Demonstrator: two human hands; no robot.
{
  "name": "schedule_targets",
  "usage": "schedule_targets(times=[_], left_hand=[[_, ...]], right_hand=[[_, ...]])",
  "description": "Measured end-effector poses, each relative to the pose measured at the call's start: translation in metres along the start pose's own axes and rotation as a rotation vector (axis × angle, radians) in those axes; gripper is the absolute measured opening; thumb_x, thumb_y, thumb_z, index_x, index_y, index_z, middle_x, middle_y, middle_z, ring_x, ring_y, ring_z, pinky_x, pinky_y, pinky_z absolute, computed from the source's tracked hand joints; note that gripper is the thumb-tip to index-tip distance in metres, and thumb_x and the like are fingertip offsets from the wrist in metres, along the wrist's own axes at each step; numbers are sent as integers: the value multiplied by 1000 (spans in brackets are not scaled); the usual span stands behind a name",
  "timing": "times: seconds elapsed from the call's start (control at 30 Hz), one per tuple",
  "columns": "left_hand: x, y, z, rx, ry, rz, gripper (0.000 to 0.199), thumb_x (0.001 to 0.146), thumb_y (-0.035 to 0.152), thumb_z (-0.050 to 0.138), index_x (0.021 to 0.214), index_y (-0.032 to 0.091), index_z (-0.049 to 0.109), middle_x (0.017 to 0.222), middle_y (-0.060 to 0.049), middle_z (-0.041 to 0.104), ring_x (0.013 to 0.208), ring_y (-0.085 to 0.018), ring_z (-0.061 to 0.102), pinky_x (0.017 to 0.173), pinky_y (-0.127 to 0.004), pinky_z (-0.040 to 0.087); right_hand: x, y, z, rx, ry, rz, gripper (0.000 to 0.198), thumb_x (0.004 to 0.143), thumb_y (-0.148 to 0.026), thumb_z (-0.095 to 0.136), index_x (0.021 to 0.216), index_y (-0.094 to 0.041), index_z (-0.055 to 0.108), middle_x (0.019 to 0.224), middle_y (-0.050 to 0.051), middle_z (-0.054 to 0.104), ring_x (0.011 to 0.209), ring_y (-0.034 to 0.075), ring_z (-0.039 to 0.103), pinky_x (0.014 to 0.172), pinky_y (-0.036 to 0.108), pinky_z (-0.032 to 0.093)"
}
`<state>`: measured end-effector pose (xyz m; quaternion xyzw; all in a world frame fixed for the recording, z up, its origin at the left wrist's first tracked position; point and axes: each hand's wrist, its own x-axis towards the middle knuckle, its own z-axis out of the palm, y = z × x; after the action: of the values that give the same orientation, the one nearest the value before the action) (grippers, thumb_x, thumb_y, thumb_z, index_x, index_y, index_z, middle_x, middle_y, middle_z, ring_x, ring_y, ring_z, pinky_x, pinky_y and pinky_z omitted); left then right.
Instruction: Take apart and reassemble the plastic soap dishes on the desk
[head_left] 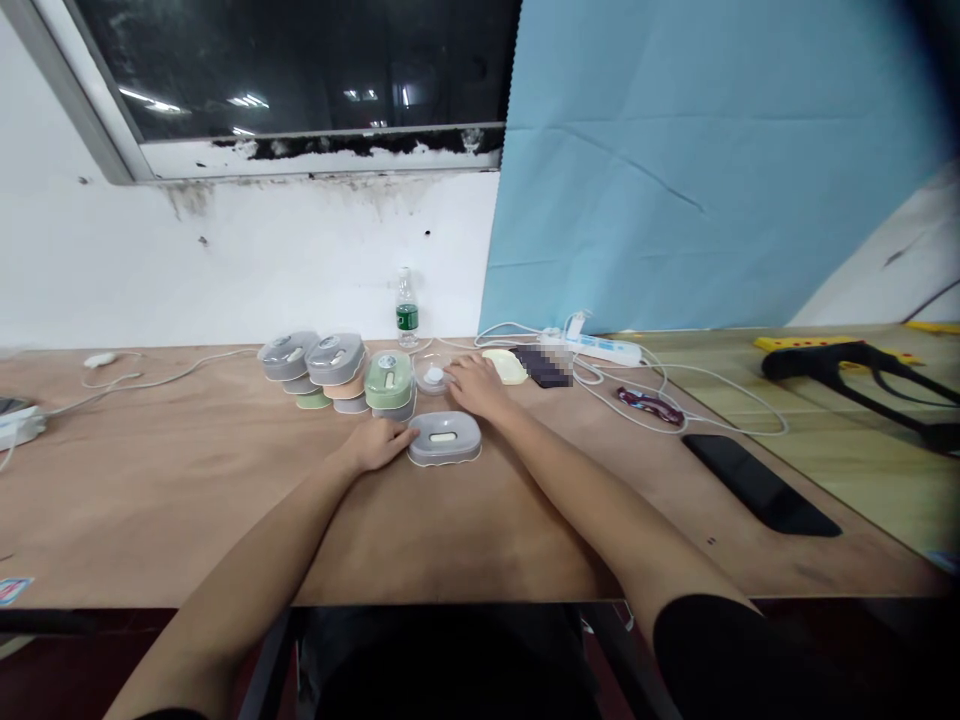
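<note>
A grey rounded plastic box with a see-through cover and a light slot in its top lies in front of me. My left hand grips its left end, thumb along the edge. Farther back, my right hand reaches over a clear round dish that holds a small white disc. Its fingers are stretched out and slightly bent, with the tips by the disc. Left of the dish stand stacked boxes of the same kind: a green one on top of one stack, grey ones on others.
Behind the boxes a water bottle stands by the wall. A cream-coloured piece and a dark item lie right of my right hand. Farther right are a power strip, loose cables, a dark red object and a black phone.
</note>
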<state>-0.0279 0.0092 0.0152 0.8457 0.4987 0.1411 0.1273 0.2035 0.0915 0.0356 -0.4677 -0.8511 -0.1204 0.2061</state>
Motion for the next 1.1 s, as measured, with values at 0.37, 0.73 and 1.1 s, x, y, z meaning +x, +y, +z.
schedule_targets(times=[0.37,0.73,1.1], left_hand=[[0,-1,1,16,15,13,56,93,57,27,64,20,59,65,-3,64,58,-15,54,53,-26,30],[-7,13,-9,91,349,-88,40,91,54,40,91,20,61,76,-4,68,70,-19,62,57,-27,34],[-12,13,-11,145,322,-20,47,95,51,29,76,19,59,73,-6,66,68,-19,60,59,-28,34]], right_hand=[[9,-2,3,30,-91,21,16,76,-13,52,85,-19,64,94,10,68,95,26,51,82,37,26],[-56,4,-23,714,242,59,21,75,-34,59,80,-22,42,84,2,58,79,17,54,73,29,41],[-75,-16,-15,962,112,171,35,89,-55,41,76,-22,42,66,0,58,60,14,54,57,25,39]])
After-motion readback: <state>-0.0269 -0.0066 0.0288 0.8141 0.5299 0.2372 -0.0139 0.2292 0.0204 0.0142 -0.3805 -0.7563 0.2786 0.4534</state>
